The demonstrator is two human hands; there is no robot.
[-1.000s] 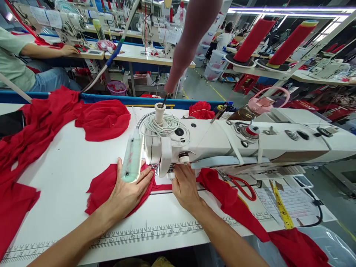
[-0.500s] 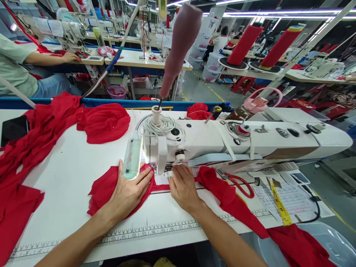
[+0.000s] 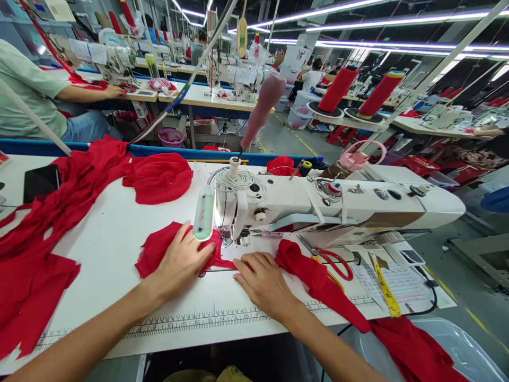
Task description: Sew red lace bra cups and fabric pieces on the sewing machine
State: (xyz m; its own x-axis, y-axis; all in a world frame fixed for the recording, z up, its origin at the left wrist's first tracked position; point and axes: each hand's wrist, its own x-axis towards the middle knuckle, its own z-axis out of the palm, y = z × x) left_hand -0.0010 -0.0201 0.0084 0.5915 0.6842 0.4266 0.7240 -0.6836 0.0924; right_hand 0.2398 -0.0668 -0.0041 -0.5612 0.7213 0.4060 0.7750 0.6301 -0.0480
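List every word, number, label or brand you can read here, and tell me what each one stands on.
"10", "11", "12": on the ruler scale along the table's near edge; its other numbers are too small to quote surely.
Tape measure: marks too small to read.
Written sheet: writing too small to read.
Papers on the background machine: too blurred to read.
Near sewing machine: no readable brand.

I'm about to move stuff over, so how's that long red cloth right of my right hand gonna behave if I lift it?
Probably floppy: the red cloth lies twisted in soft folds. It looks thin, so likely light for its size. It may slide off if nudged, since its lower end spills past the table edge.
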